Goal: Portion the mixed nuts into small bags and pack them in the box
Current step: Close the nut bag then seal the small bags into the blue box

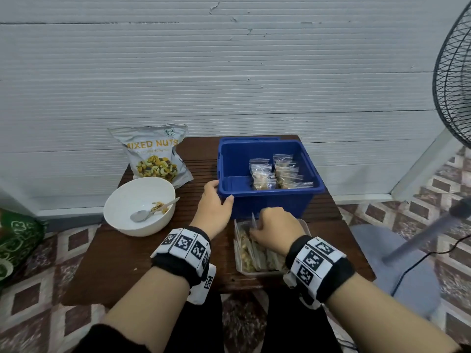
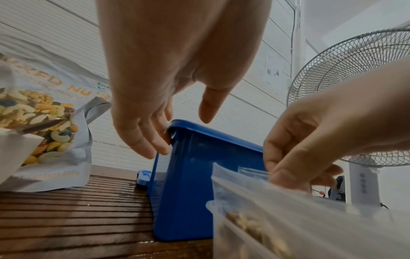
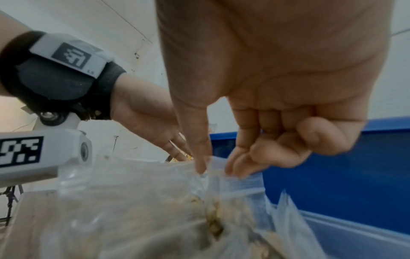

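Observation:
A blue box [image 1: 270, 193] stands at the back right of the small wooden table [image 1: 127, 263], with several filled small bags [image 1: 275, 174] in its right half. My left hand [image 1: 220, 192] rests at the box's near left corner [image 2: 188, 175], fingers [image 2: 155, 145] fairly straight against the corner, thumb over the front rim. In front of the box, a clear container [image 1: 254, 272] holds several more small bags of nuts [image 1: 248, 250], standing upright. My right hand [image 1: 254, 229] reaches into it. Its thumb and fingers [image 3: 213, 172] pinch the top of one small bag [image 3: 224, 185].
A silver mixed nuts pouch [image 1: 155, 154] stands at the back left. In front of it is a white bowl [image 1: 122, 200] holding a spoon [image 1: 142, 215] and a few nuts. A standing fan [image 1: 456, 80] is on the floor to the right, a green cushion [image 1: 17, 238] to the left.

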The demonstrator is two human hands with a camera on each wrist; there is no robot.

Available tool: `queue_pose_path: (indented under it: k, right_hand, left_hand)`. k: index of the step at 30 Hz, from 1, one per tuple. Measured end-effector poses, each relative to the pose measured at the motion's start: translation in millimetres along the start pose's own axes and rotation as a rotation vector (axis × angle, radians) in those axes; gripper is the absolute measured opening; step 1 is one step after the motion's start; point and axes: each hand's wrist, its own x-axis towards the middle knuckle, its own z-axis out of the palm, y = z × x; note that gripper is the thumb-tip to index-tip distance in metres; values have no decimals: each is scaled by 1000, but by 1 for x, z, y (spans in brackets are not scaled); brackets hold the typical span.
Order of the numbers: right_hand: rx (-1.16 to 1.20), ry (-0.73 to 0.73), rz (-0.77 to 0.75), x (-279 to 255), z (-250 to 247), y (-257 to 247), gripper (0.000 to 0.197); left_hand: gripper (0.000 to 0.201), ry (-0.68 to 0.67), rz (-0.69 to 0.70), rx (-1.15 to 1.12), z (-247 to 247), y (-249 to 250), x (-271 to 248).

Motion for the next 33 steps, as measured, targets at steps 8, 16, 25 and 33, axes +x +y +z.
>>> queue_pose_path:
  k: [8, 16, 25, 33]
  right_hand:
    - [99, 234, -23, -8, -12, -3, 17]
    - [378, 493, -152, 4, -29, 3, 16]
    - [700, 484, -131, 2, -23, 15, 5]
    - [656, 487, -123, 4, -21, 23, 14]
  left_hand:
    - [38, 187, 118, 288, -7, 9, -16]
    - [17, -44, 352, 111, -11, 24, -21]
    - [19, 37, 424, -11, -9, 25, -22]
    - [16, -45, 428, -4, -8, 26, -25]
